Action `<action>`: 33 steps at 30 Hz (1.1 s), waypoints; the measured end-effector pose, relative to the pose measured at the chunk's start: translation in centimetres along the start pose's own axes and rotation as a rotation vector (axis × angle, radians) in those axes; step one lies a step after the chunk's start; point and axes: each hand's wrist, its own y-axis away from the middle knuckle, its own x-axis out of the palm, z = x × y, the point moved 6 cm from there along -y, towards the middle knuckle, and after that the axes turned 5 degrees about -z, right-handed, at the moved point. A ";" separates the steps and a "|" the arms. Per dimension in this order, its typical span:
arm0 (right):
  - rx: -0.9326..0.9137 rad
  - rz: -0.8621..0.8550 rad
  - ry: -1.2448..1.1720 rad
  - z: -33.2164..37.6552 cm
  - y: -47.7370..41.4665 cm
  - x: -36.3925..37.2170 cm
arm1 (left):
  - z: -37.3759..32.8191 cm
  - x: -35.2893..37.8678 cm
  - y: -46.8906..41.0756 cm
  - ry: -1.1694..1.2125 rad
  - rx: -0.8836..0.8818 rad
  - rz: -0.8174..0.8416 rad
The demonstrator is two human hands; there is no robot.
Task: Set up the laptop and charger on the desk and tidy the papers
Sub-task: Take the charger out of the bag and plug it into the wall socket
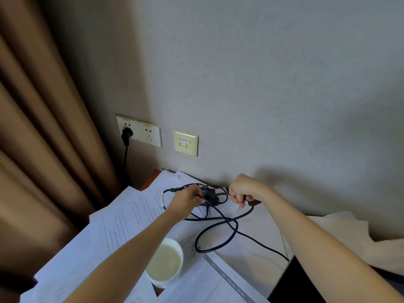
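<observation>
Grey textured wall (262,73), brown pleated curtain (43,127) at left, cream socket plate (140,133) beside a data outlet (186,143).

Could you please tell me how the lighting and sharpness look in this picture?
Head view: dim light, no glare; the right hand casts a shadow on the wall; the curtain bows from wide-angle distortion; the charger is sharp, print on the papers too soft to read.

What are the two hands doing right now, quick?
Left hand: grips the black charger brick.
Right hand: grips the charger cable.
</observation>
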 end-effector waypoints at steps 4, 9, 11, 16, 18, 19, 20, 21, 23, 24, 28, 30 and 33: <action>-0.074 0.043 -0.053 1.0 0.5 -0.2 | -0.3 0.2 -0.4 0.074 -0.038 -0.049; -0.076 -0.117 -0.423 1.1 0.7 -2.0 | -0.3 0.2 -0.5 0.245 -0.078 -0.040; -0.071 -0.081 -0.502 0.8 1.0 -2.1 | -0.3 0.5 -0.5 0.293 -0.052 0.025; -0.075 -0.027 -0.632 0.2 1.0 -1.8 | -1.0 1.5 0.2 0.251 0.180 0.250; -0.075 -0.048 -0.654 0.3 0.7 -1.6 | -1.0 1.7 0.3 0.185 0.212 0.256; -0.064 -0.066 -0.644 0.3 0.5 -1.6 | -0.9 1.8 0.4 0.167 0.205 0.253; -0.058 -0.100 -0.628 0.3 0.3 -1.6 | -0.9 1.8 0.5 0.147 0.199 0.257; -0.069 -0.145 -0.609 0.4 0.2 -1.7 | -0.9 1.9 0.5 0.115 0.192 0.266; -0.131 -0.217 -0.562 0.9 0.2 -1.8 | -0.7 2.0 0.7 0.063 0.170 0.294; -0.177 -0.214 -0.515 1.3 0.4 -1.5 | -0.6 1.9 0.7 0.058 0.153 0.304; -0.278 -0.144 -0.021 2.4 0.4 1.1 | -0.9 1.2 0.6 0.214 0.057 0.306; -0.287 -0.198 0.174 2.8 0.4 2.3 | -1.1 0.8 0.7 0.278 0.005 0.301; -0.353 -0.382 0.196 4.1 0.2 2.9 | -1.0 -0.1 0.9 0.197 -0.034 0.279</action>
